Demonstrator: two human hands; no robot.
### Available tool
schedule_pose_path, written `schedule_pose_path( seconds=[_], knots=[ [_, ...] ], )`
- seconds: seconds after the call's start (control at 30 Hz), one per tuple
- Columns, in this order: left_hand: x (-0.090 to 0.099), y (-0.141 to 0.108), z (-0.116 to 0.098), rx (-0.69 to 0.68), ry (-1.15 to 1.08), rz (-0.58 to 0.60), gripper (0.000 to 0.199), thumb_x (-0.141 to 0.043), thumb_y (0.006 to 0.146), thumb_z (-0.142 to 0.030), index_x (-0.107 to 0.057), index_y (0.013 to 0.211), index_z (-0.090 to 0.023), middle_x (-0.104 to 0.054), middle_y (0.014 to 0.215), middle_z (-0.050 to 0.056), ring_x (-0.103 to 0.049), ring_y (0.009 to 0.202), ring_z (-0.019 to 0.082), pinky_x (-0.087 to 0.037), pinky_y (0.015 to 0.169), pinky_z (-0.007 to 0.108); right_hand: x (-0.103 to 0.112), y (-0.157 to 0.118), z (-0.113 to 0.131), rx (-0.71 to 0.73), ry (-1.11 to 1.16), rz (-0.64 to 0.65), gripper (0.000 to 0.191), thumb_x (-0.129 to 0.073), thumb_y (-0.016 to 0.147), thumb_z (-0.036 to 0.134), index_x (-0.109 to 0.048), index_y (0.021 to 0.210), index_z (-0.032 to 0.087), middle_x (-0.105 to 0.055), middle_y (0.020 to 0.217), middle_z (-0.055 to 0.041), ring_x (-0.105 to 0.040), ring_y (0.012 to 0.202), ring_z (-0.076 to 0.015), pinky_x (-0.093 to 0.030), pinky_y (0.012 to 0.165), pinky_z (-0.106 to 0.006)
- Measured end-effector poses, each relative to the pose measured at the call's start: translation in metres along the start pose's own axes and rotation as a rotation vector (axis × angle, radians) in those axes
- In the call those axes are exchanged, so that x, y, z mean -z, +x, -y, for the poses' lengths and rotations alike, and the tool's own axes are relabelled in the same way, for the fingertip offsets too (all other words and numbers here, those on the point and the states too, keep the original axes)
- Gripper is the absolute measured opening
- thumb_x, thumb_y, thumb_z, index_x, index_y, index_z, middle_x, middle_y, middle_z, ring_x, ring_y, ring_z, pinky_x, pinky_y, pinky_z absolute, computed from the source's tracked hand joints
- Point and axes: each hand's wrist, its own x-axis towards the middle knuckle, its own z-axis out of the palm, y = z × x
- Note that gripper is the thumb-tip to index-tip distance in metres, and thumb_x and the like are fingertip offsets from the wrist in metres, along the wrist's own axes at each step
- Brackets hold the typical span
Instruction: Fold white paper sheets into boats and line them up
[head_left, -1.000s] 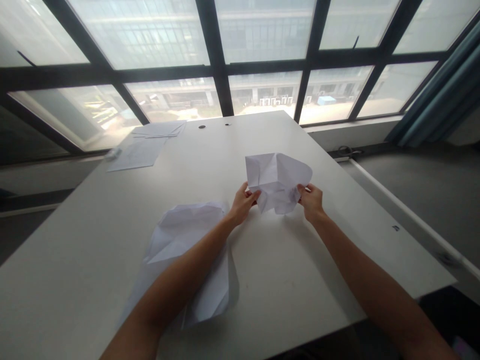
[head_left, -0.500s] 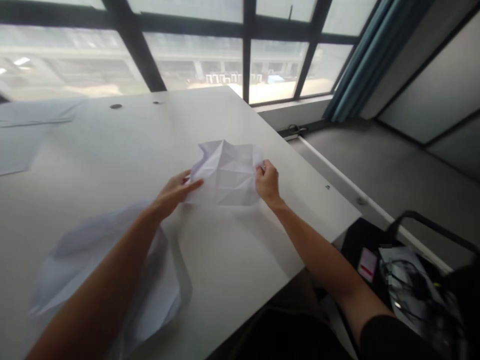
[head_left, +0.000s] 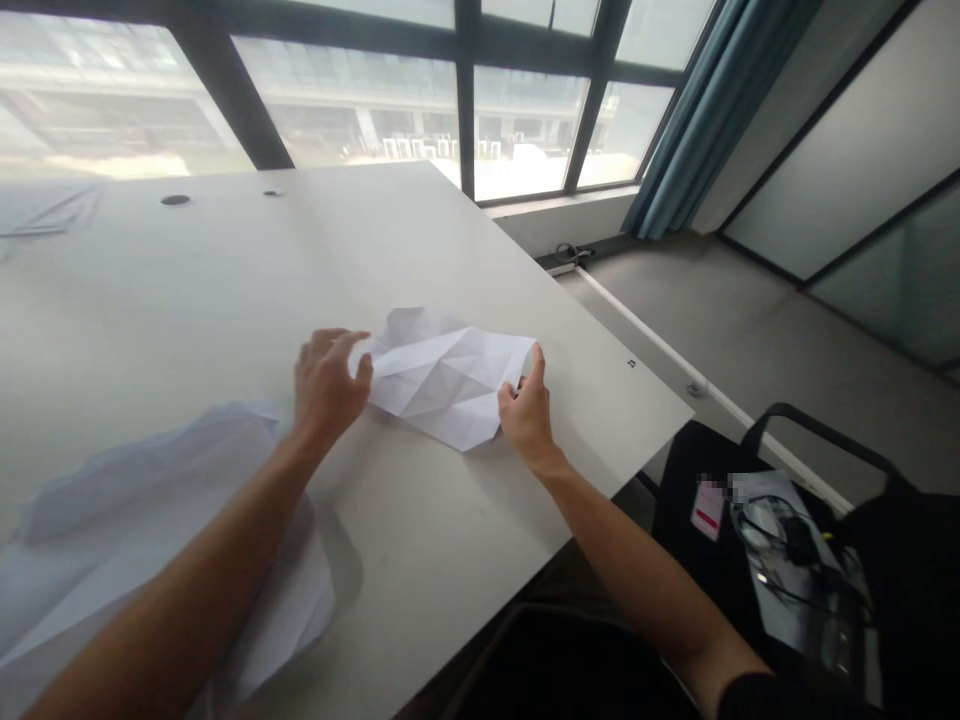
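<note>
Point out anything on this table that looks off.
The white paper sheet between the left hand and right hand looks odd: crisscross creases cover it instead of it lying smooth. A larger crumpled white sheet lies bunched beneath the left forearm.

Both the left hand (head_left: 326, 385) and the right hand (head_left: 527, 418) are bare, and the slim forearms (head_left: 637, 570) are uncovered up from the lower corners of the frame. A black sleeve (head_left: 772, 700) covers the right arm at the bottom right edge, ending in a plain hem.
</note>
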Motion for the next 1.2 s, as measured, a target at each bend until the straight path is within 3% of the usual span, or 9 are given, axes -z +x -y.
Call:
schedule_pose_path(
  seconds=[0.1, 0.23, 0.33, 0.47, 0.57, 0.73, 1.0, 1.13, 1.2],
  knots=[
    [-0.013, -0.015, -0.014, -0.033, 0.119, 0.193, 0.056, -0.035, 0.096, -0.052, -0.051, 0.138, -0.018, -0.048, 0.144, 0.015, -0.043, 0.133, 0.034, -0.034, 0.11, 0.051, 0.01, -0.024, 0.015, 0.049, -0.202, 0.171, 0.086, -0.049, 0.09, 0.026, 0.001, 0.156, 0.008, -0.071, 0.089, -0.0147, -0.069, 0.081, -0.0317, -0.051, 0.074, -0.044],
    [-0.025, -0.028, -0.011, -0.103, 0.244, 0.298, 0.073, -0.032, 0.094, -0.061, -0.033, 0.151, -0.017, -0.024, 0.159, 0.019, -0.018, 0.147, 0.041, -0.019, 0.114, 0.059, 0.037, -0.048, 0.045, 0.158, -0.342, 0.333, 0.063, -0.055, 0.092, 0.042, -0.041, 0.147, 0.016, -0.072, 0.085, -0.0149, -0.069, 0.08, -0.0319, -0.05, 0.075, -0.044],
    [-0.026, -0.029, -0.007, -0.195, 0.267, 0.337, 0.072, -0.029, 0.095, -0.06, -0.027, 0.154, -0.02, -0.018, 0.162, 0.016, -0.013, 0.149, 0.038, -0.015, 0.115, 0.059, 0.039, -0.025, 0.068, 0.343, -0.256, 0.293, 0.041, -0.039, 0.1, 0.042, -0.058, 0.131, 0.021, -0.072, 0.092, -0.0109, -0.068, 0.09, -0.0284, -0.049, 0.085, -0.043],
    [-0.024, -0.026, -0.002, -0.318, 0.261, 0.387, 0.069, -0.029, 0.095, -0.058, -0.028, 0.154, -0.022, -0.017, 0.163, 0.012, -0.01, 0.15, 0.034, -0.011, 0.117, 0.057, -0.008, 0.037, 0.08, 0.702, -0.224, 0.426, 0.037, -0.043, 0.1, 0.032, -0.058, 0.132, 0.019, -0.061, 0.131, -0.0108, -0.054, 0.123, -0.0249, -0.04, 0.105, -0.04],
    [-0.023, -0.026, 0.006, -0.36, 0.229, 0.381, 0.069, -0.03, 0.095, -0.058, -0.028, 0.154, -0.022, -0.019, 0.163, 0.01, -0.009, 0.151, 0.03, -0.009, 0.119, 0.054, -0.057, 0.063, 0.069, 0.833, -0.311, 0.5, 0.045, -0.044, 0.1, 0.035, -0.046, 0.143, 0.023, -0.037, 0.156, -0.0077, -0.031, 0.143, -0.0249, -0.023, 0.118, -0.045],
    [-0.016, -0.028, 0.019, -0.33, 0.208, 0.389, 0.07, -0.032, 0.095, -0.059, -0.021, 0.156, -0.028, -0.015, 0.164, 0.007, -0.011, 0.151, 0.03, -0.01, 0.119, 0.055, -0.094, 0.059, 0.046, 0.757, -0.38, 0.473, 0.061, -0.031, 0.101, 0.051, -0.03, 0.152, 0.017, -0.026, 0.161, -0.0119, -0.018, 0.149, -0.0253, -0.012, 0.12, -0.051],
    [-0.007, -0.031, 0.028, -0.278, 0.216, 0.421, 0.068, -0.038, 0.093, -0.06, -0.025, 0.155, -0.033, -0.016, 0.164, 0.004, -0.009, 0.151, 0.034, -0.01, 0.118, 0.059, -0.074, 0.097, 0.027, 0.632, -0.462, 0.462, 0.062, -0.031, 0.1, 0.051, -0.031, 0.152, 0.018, -0.021, 0.162, -0.0108, -0.017, 0.15, -0.0259, -0.005, 0.119, -0.057],
    [0.002, -0.011, 0.028, -0.215, 0.216, 0.577, 0.069, -0.045, 0.092, -0.059, -0.029, 0.153, -0.032, -0.016, 0.164, 0.006, -0.012, 0.149, 0.038, -0.014, 0.113, 0.065, -0.078, 0.096, 0.025, 0.634, -0.459, 0.393, 0.062, -0.033, 0.099, 0.051, -0.033, 0.151, 0.017, -0.023, 0.162, -0.0102, -0.017, 0.149, -0.0273, -0.004, 0.119, -0.057],
    [0.005, 0.002, 0.014, -0.15, 0.214, 0.629, 0.064, -0.045, 0.092, -0.06, -0.041, 0.147, -0.028, -0.027, 0.161, 0.01, -0.022, 0.145, 0.043, -0.016, 0.108, 0.071, -0.08, 0.092, 0.025, 0.634, -0.456, 0.38, 0.063, -0.034, 0.098, 0.051, -0.034, 0.151, 0.017, -0.024, 0.162, -0.0106, -0.016, 0.149, -0.0283, -0.003, 0.119, -0.057]
  ],
)
